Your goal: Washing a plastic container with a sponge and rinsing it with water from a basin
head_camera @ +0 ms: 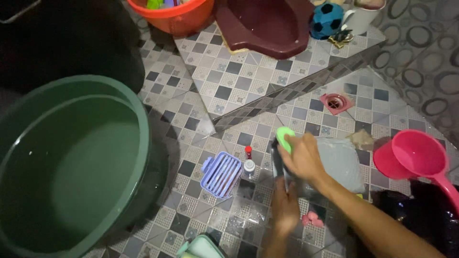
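A bright green scrub brush (286, 138) sits atop a dark flat object (277, 162) — blurred — lying on the wet tiled floor.

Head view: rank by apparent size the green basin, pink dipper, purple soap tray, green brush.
1. green basin, though it sits nearest the camera
2. pink dipper
3. purple soap tray
4. green brush, partly hidden under the right hand
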